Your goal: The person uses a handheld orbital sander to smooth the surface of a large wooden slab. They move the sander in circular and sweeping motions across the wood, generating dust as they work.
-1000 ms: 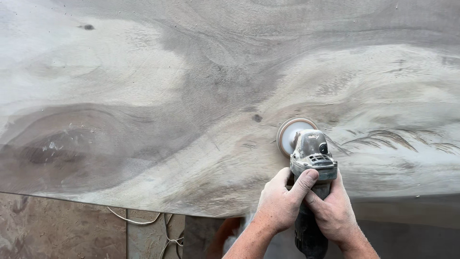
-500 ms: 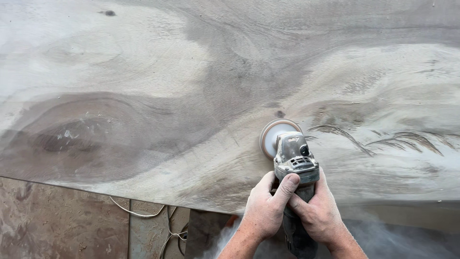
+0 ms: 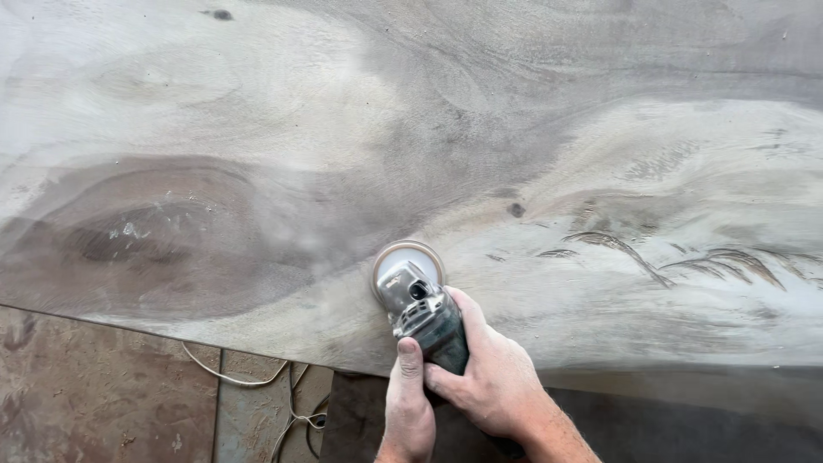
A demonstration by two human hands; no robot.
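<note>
Head view: both hands grip one angle grinder (image 3: 426,313) whose round sanding disc (image 3: 407,261) lies flat on a big wooden slab (image 3: 411,129), close to the slab's near edge. The left hand (image 3: 405,403) wraps the tool's body from below, its fingers (image 3: 409,360) closed round the housing with the thumb lying along the top, probably to steer and press. The right hand (image 3: 489,377) is clamped over the rear of the body from the right side, fingers curled tight about it, most likely taking the tool's weight and twist. A two-handed hold like this keeps the disc level, so it does not dig into the grain.

The slab fills most of the view, pale and dusty, with a dark oval patch at the left and curved scratch marks at the right. A haze of fine dust hangs above the wood to the left of the disc. Below the slab's edge shows a tiled floor (image 3: 103,394), and a thin pale cord (image 3: 249,377) loops across it, lying clear of the disc.
</note>
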